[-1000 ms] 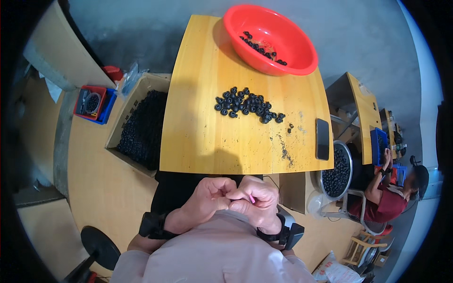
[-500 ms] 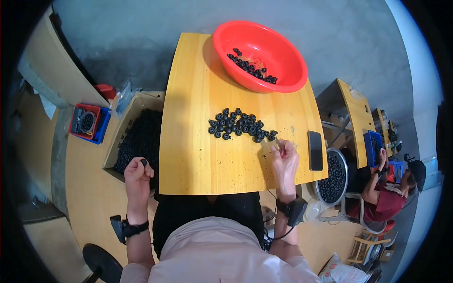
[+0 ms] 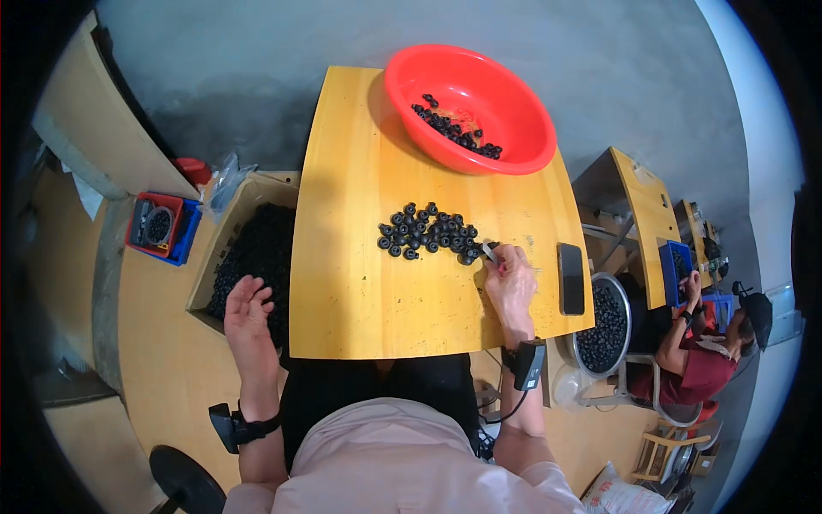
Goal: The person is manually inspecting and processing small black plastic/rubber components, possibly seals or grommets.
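You see the yellow table (image 3: 385,313) brightly lit, with soft shadows along its left side and beside your right hand (image 3: 511,289); fisheye distortion bows the table's edges, and your view's corners fall into black.

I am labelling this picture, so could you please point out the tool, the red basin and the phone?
Tool (image 3: 490,252): head view, on its pale strip beyond the fingers.
Red basin (image 3: 524,120): head view, on its inner wall.
Phone (image 3: 571,279): head view, on its dark face.
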{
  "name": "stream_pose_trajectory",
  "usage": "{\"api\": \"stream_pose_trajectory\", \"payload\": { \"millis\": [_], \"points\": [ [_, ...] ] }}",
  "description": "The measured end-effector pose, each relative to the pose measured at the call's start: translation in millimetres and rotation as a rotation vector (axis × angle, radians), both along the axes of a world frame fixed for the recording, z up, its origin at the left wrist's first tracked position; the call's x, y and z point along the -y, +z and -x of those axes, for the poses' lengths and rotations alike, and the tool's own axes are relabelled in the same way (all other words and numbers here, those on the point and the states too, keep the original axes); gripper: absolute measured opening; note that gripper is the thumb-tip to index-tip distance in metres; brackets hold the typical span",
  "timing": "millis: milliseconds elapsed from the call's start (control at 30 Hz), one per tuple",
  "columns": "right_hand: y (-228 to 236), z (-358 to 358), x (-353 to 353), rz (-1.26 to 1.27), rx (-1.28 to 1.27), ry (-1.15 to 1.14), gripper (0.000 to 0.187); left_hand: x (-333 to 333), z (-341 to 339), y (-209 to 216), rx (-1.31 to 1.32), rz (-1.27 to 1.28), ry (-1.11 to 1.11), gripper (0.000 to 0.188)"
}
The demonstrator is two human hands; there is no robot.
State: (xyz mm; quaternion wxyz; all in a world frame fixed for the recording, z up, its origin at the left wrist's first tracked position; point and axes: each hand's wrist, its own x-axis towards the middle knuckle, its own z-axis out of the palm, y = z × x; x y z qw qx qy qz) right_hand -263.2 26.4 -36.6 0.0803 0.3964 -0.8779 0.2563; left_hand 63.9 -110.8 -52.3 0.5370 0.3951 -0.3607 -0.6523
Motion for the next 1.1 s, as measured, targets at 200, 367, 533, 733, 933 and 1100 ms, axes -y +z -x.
{"api": "stream_pose_trajectory", "payload": {
  "millis": [200, 367, 533, 733, 933, 1100],
  "points": [
    [19, -17, -9, 0.046, 0.157, 0.022, 0.011, -40, 25, 37, -0.209, 0.044, -0.322, 0.022],
    [54, -73, -32, 0.496, 0.934, 0.43, 0.01, -69, 64, 52, -0.166, 0.001, -0.597, 0.022],
    [68, -113, -50, 0.528, 1.073, 0.718, 0.011, -94, 81, 53, -0.219, 0.074, -0.903, 0.015],
    [65, -121, -62, 0.57, 1.122, 0.761, 0.011, -109, 76, 49, -0.249, 0.028, -0.924, 0.011],
    [66, -131, -62, 0.648, 1.186, 0.727, 0.011, -119, 75, 47, -0.3, -0.064, -0.89, 0.014],
    [68, -135, -63, 0.644, 1.166, 0.698, 0.012, -120, 75, 46, -0.384, -0.13, -0.886, 0.016]
  ]
}}
